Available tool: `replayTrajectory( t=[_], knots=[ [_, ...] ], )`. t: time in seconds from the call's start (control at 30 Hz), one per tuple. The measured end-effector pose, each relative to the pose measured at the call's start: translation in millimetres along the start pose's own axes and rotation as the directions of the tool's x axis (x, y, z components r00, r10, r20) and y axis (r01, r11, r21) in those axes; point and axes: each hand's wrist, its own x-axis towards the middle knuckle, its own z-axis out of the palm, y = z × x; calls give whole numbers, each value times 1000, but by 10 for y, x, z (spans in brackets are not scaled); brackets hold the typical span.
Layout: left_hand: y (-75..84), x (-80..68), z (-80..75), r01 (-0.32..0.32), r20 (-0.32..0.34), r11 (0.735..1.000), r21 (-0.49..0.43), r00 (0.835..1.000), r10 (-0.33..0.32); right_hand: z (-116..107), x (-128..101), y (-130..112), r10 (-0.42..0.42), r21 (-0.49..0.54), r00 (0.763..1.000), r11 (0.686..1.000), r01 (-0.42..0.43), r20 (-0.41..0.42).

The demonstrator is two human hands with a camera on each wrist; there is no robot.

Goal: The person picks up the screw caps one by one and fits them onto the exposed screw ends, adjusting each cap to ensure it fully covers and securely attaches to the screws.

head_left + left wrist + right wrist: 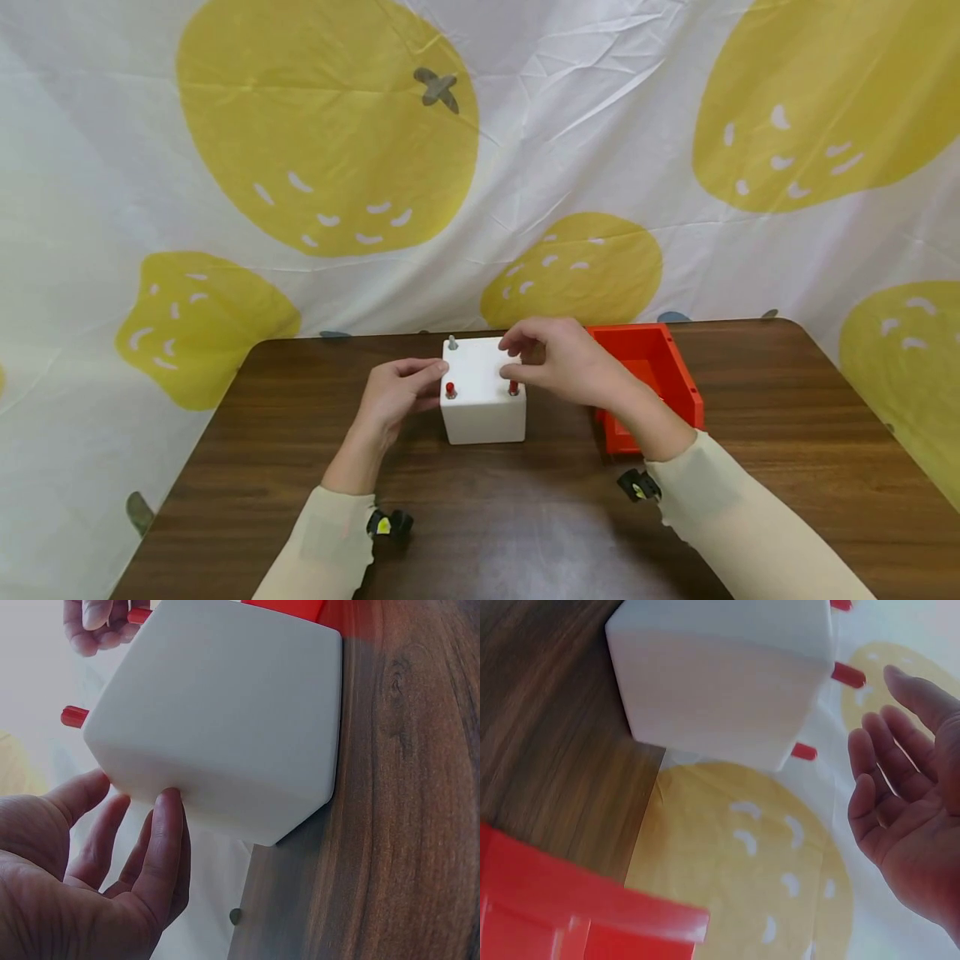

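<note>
Hands (393, 396) beside white red-pegged cube (483, 400)

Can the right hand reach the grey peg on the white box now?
Probably yes: the right hand hovers over the white box, and the grey peg at the far left corner stands uncovered.

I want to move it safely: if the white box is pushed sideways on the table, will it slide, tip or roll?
The white box would probably slide, not roll: it is a cube with flat faces. Tipping seems unlikely, since it stands broad on the table. Its smooth sides may be slippery; the left hand steadies one side.
</note>
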Motion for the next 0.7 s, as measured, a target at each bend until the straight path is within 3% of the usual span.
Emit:
replayTrajectory(
  t=[0.7],
  knots=[
    [-13,8,-9,-4,0,1000,4,1000,4,-391,-273,227,63,-90,998,994,-65,-25]
  ],
)
